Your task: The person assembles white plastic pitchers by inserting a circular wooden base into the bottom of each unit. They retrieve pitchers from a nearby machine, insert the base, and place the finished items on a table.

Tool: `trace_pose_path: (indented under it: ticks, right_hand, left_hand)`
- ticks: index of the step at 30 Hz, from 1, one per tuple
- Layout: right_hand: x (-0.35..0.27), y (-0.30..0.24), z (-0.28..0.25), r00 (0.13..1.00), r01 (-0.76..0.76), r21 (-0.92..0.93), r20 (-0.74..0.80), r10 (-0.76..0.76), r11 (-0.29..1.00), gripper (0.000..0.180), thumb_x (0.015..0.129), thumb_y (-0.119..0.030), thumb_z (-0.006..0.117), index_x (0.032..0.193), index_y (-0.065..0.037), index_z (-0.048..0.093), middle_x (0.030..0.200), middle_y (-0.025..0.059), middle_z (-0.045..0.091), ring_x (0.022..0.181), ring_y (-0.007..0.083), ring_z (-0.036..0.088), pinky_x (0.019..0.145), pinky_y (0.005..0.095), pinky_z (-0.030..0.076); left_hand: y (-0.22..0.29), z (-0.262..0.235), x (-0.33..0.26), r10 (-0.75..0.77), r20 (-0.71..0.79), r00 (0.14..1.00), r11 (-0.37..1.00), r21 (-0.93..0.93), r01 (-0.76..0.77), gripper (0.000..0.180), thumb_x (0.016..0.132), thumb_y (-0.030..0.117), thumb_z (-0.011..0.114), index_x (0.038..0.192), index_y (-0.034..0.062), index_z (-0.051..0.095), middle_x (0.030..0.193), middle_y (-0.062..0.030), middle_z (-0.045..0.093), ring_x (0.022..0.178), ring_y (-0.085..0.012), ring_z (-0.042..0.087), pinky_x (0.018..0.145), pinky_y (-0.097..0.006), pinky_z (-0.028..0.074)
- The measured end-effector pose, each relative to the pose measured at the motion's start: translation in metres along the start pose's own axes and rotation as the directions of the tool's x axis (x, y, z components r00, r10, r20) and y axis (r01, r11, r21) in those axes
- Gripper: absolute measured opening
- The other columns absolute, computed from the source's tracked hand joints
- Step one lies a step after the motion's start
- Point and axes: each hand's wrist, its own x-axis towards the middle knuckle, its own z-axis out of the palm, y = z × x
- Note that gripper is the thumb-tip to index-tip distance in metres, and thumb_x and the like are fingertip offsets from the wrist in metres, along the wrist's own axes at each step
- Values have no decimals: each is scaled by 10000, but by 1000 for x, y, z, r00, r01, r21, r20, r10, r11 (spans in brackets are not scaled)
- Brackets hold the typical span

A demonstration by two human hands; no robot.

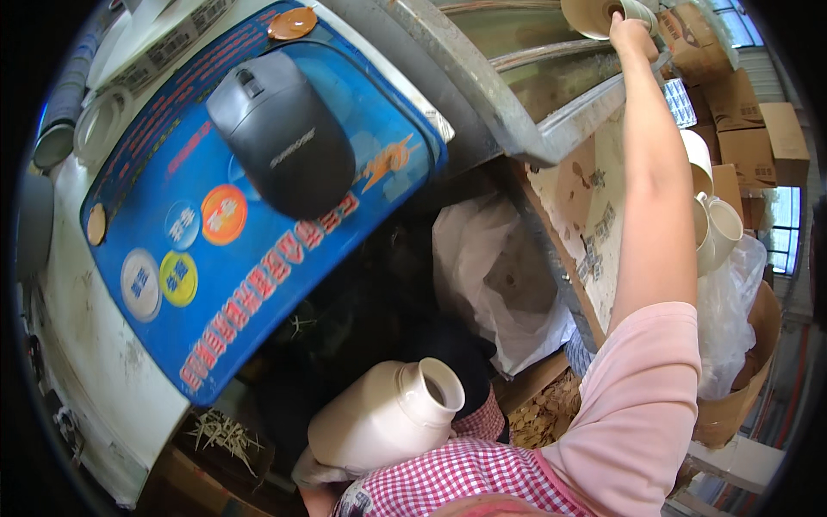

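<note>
Daylight shows at the windows off to the right, well beyond the right hand's grip, their panes bleached almost white. Below that grip, the forearm is softly and evenly lit. Farther down and left of it, the hollow under the desk sinks to near black, swallowing detail, while the pale jar stands out bright against it. Far left of the grip, the dark mouse wears a dull sheen and looks fairly sharp. Cartons just past the grip are softer. Straight edges bow outward, and black corners close in all round.
</note>
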Motion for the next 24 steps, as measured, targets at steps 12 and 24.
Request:
trace_pose_path:
  ticks: [12,24]
  right_hand:
    - [-492,173,-259,760,177,984,-126,-638,17,130,1008,-127,654,1112,-57,692,893,72,698,729,128,627,671,276,500]
    - [-437,453,-196,908,305,571,68,-414,762,217,994,-237,651,1065,-47,729,971,138,717,834,291,687,772,378,539]
  left_hand:
    - [-12,-5,-32,117,126,985,981,142,-135,1035,657,241,915,1496,-94,409,1449,-208,562,1309,-334,567,1099,-465,456]
    - [-97,67,-85,561,-51,826,827,63,-558,505,1050,296,615,1472,41,506,1465,-109,577,1325,-240,576,1128,-435,476]
